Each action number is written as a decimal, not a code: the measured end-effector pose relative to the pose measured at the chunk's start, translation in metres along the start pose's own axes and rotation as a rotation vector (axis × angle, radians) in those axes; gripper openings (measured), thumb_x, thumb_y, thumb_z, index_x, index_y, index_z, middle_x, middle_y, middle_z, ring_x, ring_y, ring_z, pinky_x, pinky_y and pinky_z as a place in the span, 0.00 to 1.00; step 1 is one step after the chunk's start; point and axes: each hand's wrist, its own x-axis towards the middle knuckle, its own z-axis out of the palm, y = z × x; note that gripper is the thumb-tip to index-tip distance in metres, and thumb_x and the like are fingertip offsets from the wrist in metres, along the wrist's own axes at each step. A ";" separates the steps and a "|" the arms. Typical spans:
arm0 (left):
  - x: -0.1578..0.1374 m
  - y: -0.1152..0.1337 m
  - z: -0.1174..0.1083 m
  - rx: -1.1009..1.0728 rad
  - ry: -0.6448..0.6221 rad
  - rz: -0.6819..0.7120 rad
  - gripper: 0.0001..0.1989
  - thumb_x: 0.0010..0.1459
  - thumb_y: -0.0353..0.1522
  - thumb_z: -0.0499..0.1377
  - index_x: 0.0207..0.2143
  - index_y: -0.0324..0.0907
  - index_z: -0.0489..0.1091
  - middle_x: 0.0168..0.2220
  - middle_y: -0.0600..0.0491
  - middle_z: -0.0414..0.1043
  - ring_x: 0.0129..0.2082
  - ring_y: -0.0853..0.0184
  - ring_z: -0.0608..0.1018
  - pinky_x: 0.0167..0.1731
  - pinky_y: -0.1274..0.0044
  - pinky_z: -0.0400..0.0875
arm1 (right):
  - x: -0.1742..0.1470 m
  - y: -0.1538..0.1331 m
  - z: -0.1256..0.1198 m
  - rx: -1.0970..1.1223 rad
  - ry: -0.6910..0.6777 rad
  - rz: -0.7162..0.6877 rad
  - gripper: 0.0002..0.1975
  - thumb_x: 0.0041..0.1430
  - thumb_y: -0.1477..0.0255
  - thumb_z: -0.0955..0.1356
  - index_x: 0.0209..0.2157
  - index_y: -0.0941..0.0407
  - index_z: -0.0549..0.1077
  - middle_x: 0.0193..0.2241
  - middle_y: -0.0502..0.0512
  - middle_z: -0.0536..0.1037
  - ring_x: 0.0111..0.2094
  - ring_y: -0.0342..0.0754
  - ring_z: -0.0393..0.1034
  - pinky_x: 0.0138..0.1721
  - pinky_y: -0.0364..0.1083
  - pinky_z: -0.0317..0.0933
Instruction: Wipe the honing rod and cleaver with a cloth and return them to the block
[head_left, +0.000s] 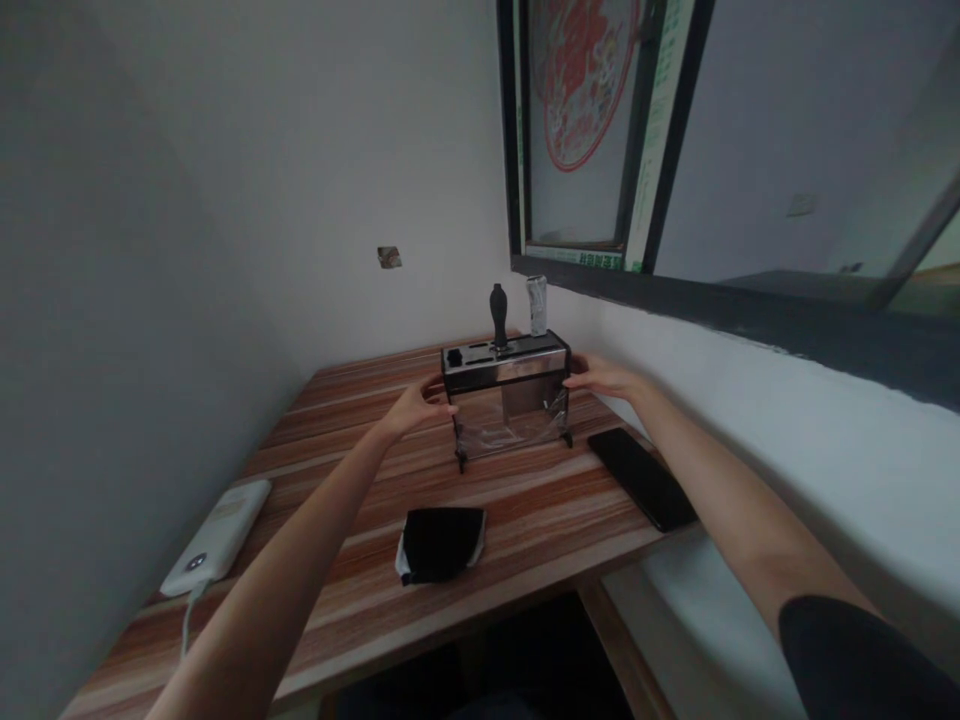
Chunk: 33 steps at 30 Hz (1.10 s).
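Note:
A knife block [510, 372] stands upright on the wooden table, with a shiny slotted top, clear sides and small black feet. Clear plastic film clings to its lower part. A black handle [499, 312] sticks up from the middle of its top, and a pale, plastic-wrapped handle [538, 305] rises near its right end. My left hand [420, 402] grips the block's left end, thumb in front. At the right end my right hand [598, 374] holds it the same way; the fingers behind are partly hidden.
A black phone [641, 478] lies near the table's right edge. Close to the front is a folded black cloth item [441, 543] with white edges. On the left rests a white power bank [217, 537] with a cable [189, 610]. Walls and a dark-framed window [581, 120] border the table [360, 400].

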 end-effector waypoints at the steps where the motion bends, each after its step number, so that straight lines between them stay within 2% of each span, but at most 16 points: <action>1: 0.000 0.001 0.000 0.000 -0.001 0.000 0.42 0.36 0.39 0.73 0.55 0.38 0.67 0.58 0.41 0.67 0.58 0.50 0.68 0.58 0.58 0.59 | 0.000 0.001 -0.001 0.000 0.001 -0.001 0.32 0.37 0.71 0.77 0.49 0.54 0.74 0.53 0.58 0.74 0.56 0.59 0.64 0.60 0.59 0.54; 7: -0.002 0.002 0.000 0.000 -0.002 0.000 0.41 0.38 0.38 0.72 0.56 0.38 0.66 0.58 0.41 0.67 0.59 0.50 0.67 0.60 0.58 0.57 | 0.003 0.005 0.000 0.002 0.005 -0.006 0.34 0.36 0.70 0.78 0.50 0.53 0.73 0.54 0.58 0.73 0.56 0.60 0.64 0.59 0.59 0.55; 20: 0.001 -0.006 -0.004 -0.002 -0.004 0.024 0.45 0.38 0.39 0.72 0.60 0.38 0.63 0.61 0.38 0.63 0.61 0.48 0.65 0.59 0.58 0.58 | 0.004 0.004 0.004 0.067 0.023 0.062 0.30 0.37 0.74 0.77 0.47 0.53 0.74 0.53 0.56 0.74 0.55 0.59 0.66 0.58 0.60 0.57; 28: 0.005 -0.011 -0.008 0.019 -0.022 0.023 0.47 0.38 0.38 0.73 0.60 0.37 0.61 0.61 0.36 0.61 0.61 0.48 0.64 0.59 0.58 0.58 | 0.005 0.007 0.003 0.098 0.027 0.059 0.29 0.36 0.75 0.77 0.46 0.53 0.75 0.52 0.56 0.74 0.54 0.57 0.67 0.56 0.56 0.61; 33: -0.001 -0.011 -0.002 0.015 -0.028 0.049 0.46 0.43 0.42 0.70 0.62 0.40 0.58 0.64 0.39 0.57 0.63 0.50 0.61 0.60 0.57 0.56 | 0.001 0.008 0.005 0.107 0.014 0.051 0.28 0.38 0.73 0.77 0.46 0.53 0.74 0.52 0.55 0.75 0.52 0.55 0.69 0.54 0.55 0.62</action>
